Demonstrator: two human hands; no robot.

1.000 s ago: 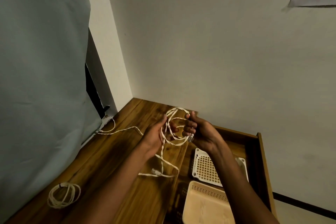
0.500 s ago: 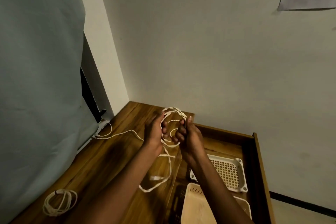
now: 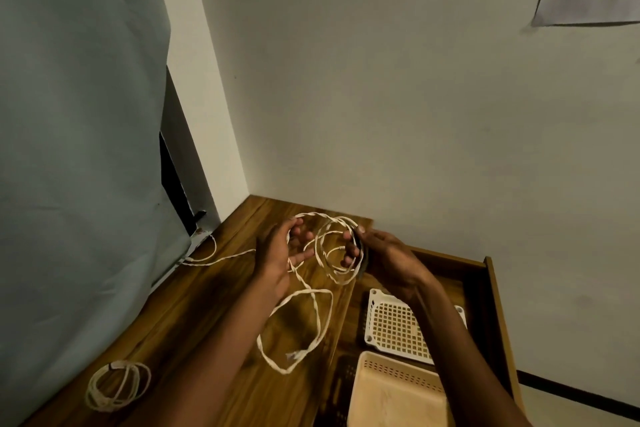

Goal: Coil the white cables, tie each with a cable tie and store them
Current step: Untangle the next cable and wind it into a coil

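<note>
Head view: two hands work a white cable above a wooden table.

The right hand [image 3: 384, 253] has its fingers curled round a small coil of the white cable [image 3: 337, 253] and grips it over the table edge. The left hand [image 3: 277, 253] is half open, with fingers loosely bent, and the cable passes across its palm; I cannot tell if it pinches the cable. A loose loop hangs down onto the wooden table [image 3: 194, 315], and one strand runs left toward the wall. A finished coil [image 3: 117, 386] lies near the left corner. In the open drawer [image 3: 491, 288] sit a white basket [image 3: 398, 326] and a beige basket [image 3: 394, 392].
</note>
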